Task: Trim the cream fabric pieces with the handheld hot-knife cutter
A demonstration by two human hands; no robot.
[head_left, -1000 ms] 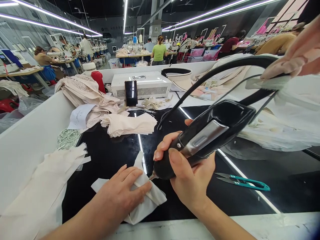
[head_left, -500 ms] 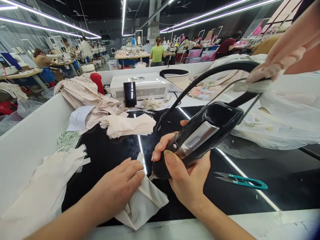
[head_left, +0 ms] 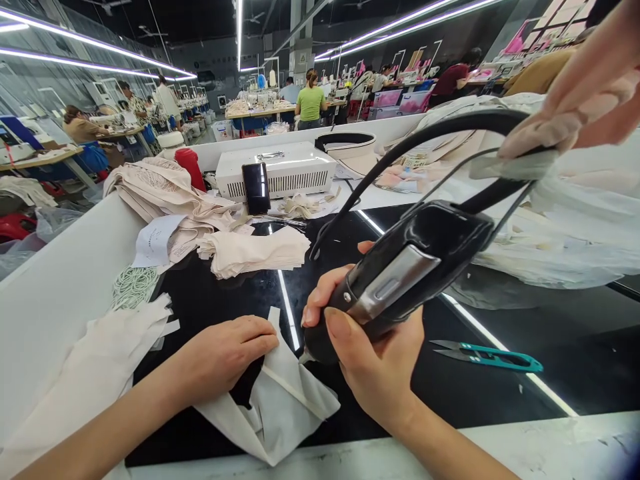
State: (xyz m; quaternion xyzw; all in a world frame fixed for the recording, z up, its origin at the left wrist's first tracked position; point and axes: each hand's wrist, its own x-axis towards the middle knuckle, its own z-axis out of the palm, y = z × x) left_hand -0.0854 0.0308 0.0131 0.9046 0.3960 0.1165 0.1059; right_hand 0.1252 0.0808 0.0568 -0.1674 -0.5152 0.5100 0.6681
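Observation:
A cream fabric piece (head_left: 295, 407) with a seam strip across it lies creased on the black worktop near the front edge. My left hand (head_left: 225, 350) is closed, its fingertips on the fabric's upper left edge; the thumb is hidden. My right hand (head_left: 373, 347) wraps round a black corded handheld tool (head_left: 400, 273) with a silver lever on its side. The tool slants down to the left, its small metal tip at the fabric's right upper edge. Whether the tip touches the fabric, I cannot tell. Right of this hand lie teal thread snips (head_left: 490, 355).
A stack of cream fabric pieces (head_left: 260, 250), a phone (head_left: 257, 189) and a white vented box (head_left: 295, 170) stand behind. More cream pieces (head_left: 95, 360) and green cord (head_left: 134, 287) lie left. The tool's black cable (head_left: 425, 137) arches to the upper right, near a plastic bag (head_left: 565, 247).
My left hand has shifted left, and the fabric beneath it has opened out, uncovering dark worktop below the fingers. My right hand stays nearly in place with the tool.

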